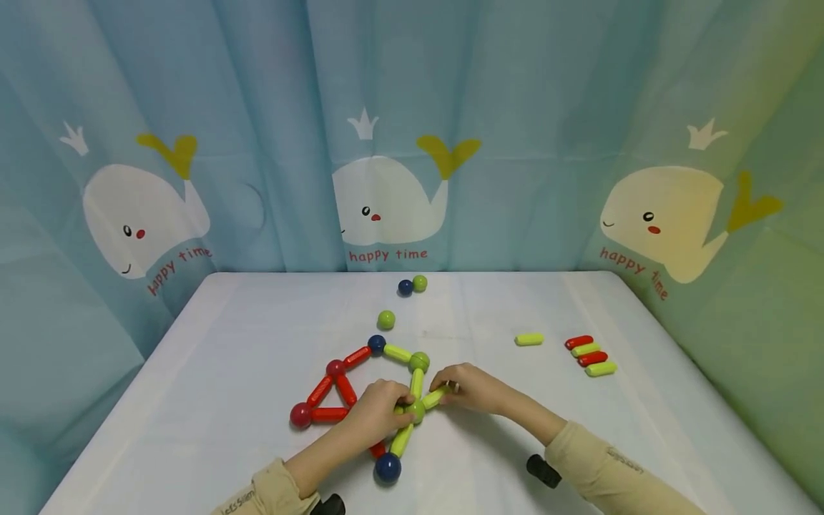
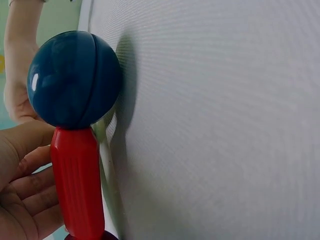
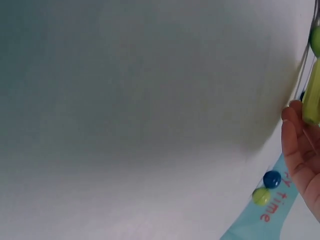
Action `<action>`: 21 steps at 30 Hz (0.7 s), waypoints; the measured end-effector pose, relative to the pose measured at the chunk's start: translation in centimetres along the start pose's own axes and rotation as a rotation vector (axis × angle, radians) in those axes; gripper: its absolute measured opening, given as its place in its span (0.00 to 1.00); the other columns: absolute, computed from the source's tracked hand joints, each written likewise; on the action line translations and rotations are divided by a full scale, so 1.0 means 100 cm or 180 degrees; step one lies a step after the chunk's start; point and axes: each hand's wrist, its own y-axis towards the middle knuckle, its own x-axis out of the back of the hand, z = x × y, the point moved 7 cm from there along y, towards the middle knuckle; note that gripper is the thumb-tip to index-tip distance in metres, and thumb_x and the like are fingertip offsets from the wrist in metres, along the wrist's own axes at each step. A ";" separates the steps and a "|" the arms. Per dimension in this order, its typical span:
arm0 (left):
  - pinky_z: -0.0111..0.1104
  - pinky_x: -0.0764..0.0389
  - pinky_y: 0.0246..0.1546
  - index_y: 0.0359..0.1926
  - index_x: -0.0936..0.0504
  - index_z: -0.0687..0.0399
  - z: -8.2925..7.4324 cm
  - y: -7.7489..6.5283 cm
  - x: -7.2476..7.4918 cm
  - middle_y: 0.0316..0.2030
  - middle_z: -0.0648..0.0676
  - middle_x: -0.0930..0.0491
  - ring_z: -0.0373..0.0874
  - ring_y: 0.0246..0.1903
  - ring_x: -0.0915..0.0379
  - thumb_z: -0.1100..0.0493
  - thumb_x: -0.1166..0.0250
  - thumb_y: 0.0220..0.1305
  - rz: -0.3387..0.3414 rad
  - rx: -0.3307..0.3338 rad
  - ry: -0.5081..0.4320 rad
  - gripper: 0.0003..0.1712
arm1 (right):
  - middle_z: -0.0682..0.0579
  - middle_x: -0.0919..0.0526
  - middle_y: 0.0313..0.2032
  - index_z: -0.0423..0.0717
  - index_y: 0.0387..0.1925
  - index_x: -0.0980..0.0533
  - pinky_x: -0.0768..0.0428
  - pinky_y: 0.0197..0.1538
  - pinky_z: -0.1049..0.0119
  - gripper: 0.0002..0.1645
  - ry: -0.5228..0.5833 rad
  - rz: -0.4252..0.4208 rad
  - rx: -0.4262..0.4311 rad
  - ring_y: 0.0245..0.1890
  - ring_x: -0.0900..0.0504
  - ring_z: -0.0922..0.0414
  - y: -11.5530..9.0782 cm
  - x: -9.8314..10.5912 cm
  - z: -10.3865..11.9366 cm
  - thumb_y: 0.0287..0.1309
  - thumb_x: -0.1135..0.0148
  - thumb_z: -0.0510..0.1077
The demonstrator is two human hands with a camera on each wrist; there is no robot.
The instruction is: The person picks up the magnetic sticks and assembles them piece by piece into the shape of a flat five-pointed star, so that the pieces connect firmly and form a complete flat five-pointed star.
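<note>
From the head view, your right hand pinches a green rod lying on the counter, its long axis running right and away from the green ball gripped by your left hand. Left wrist view: a red rod meets a blue ball. Right wrist view: fingers curl beside the green rod.

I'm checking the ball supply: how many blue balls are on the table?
3: one blue ball near the curtain, one atop the built shape, one at its near end. Hands may hide others.

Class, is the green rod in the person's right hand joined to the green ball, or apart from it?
Joined: the right hand pinches the green rod, whose end meets the green ball under the left hand.
</note>
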 end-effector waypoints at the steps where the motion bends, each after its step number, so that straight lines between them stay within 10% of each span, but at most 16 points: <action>1: 0.23 0.27 0.29 0.35 0.15 0.59 0.001 0.000 -0.001 0.28 0.47 0.17 0.33 0.27 0.30 0.61 0.29 0.52 0.0012 0.0019 -0.0002 0.09 | 0.46 0.15 0.38 0.37 0.39 0.20 0.22 0.36 0.75 0.09 0.0019 0.0015 -0.0017 0.37 0.19 0.59 -0.001 0.001 -0.002 0.54 0.36 0.33; 11: 0.25 0.25 0.31 0.37 0.15 0.58 0.001 0.000 -0.002 0.30 0.47 0.18 0.35 0.29 0.30 0.60 0.29 0.52 0.0035 0.0138 0.0015 0.10 | 0.45 0.16 0.36 0.35 0.40 0.21 0.23 0.33 0.72 0.08 -0.0067 -0.0271 -0.0230 0.33 0.21 0.59 -0.028 0.035 -0.035 0.58 0.41 0.33; 21: 0.23 0.26 0.28 0.37 0.15 0.59 0.001 -0.001 -0.002 0.30 0.49 0.17 0.35 0.28 0.30 0.61 0.29 0.52 -0.0006 0.0193 0.0015 0.10 | 0.42 0.17 0.36 0.34 0.36 0.21 0.20 0.42 0.51 0.07 -0.0705 -0.1202 -0.0891 0.38 0.20 0.45 -0.062 0.086 -0.089 0.53 0.37 0.31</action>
